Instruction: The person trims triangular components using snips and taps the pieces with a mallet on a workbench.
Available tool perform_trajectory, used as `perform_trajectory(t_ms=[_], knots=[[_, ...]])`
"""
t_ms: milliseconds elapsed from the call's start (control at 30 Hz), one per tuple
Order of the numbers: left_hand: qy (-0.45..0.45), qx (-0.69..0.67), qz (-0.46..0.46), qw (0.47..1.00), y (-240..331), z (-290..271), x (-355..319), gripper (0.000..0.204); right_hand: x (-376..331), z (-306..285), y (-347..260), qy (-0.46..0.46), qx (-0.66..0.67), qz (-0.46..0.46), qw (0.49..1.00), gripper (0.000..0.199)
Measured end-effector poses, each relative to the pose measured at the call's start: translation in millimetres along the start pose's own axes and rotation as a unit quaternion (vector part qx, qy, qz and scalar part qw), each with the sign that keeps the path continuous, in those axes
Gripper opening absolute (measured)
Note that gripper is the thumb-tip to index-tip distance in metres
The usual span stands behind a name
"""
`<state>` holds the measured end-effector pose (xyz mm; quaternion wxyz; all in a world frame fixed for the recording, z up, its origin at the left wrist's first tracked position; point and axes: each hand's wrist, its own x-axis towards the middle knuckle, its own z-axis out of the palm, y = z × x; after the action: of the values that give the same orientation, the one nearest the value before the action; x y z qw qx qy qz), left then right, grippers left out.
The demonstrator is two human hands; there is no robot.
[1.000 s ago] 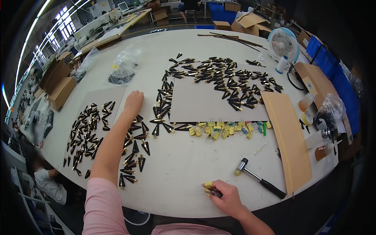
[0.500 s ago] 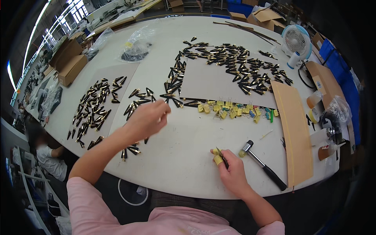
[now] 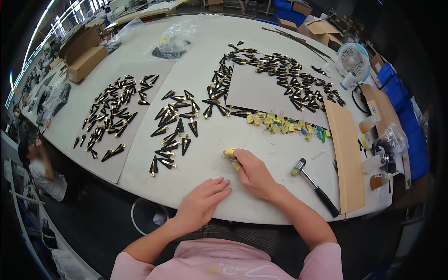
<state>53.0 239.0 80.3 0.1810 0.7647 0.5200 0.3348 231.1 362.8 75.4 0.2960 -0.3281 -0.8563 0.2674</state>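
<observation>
Near the front edge of the white table, my left hand (image 3: 203,200) lies low with its fingers stretched out together and nothing visible in them. Just right of it, my right hand (image 3: 254,172) is closed, yellow wraps showing at the thumb and a finger. A slim greyish thing (image 3: 234,161) shows between those fingertips; its kind is too small to tell. Beyond my left hand lies a loose group of black pointed clips (image 3: 179,126) with gold-coloured metal ends. Right of my right hand rests a hammer (image 3: 319,190) with a black grip.
More black clips (image 3: 114,112) cover a grey board at left, and others (image 3: 303,88) ring a second board (image 3: 256,88). Yellow binder clips (image 3: 280,125) line its near edge. A cardboard strip (image 3: 344,158), bottles (image 3: 380,180) and a fan (image 3: 353,60) stand right. A person (image 3: 46,170) is at far left.
My left hand has come back from above the clips toward the table's front edge, and its fingers have straightened. My right hand has moved left and slightly away from me, still closed.
</observation>
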Motion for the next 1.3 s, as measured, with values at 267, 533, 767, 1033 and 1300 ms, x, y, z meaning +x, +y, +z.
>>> perform_trajectory(t_ms=[267,533,767,1033,1300], knots=[[0.135,-0.279,-0.154,0.938,15.4,-10.9,-3.6,0.016,14.0,9.1,1.6,-0.029,-0.002,0.016,0.999,0.040],[-0.277,-0.624,-0.348,0.643,-9.6,26.8,-98.8,0.037,-55.8,-6.4,-42.5,-0.198,0.118,-0.110,0.967,0.051],[-0.120,-0.787,-0.431,0.426,-7.5,82.3,-87.0,0.052,-32.9,-89.2,24.3,0.094,-0.130,0.192,0.968,0.028],[-0.099,-0.714,-0.470,0.510,-22.4,81.6,-92.2,0.040,-31.4,-104.8,74.6,0.061,-0.147,0.211,0.964,0.038],[-0.091,-0.682,-0.490,0.535,-27.4,79.1,-97.3,0.038,-25.9,-105.2,67.6,0.015,-0.213,0.172,0.962,0.040]])
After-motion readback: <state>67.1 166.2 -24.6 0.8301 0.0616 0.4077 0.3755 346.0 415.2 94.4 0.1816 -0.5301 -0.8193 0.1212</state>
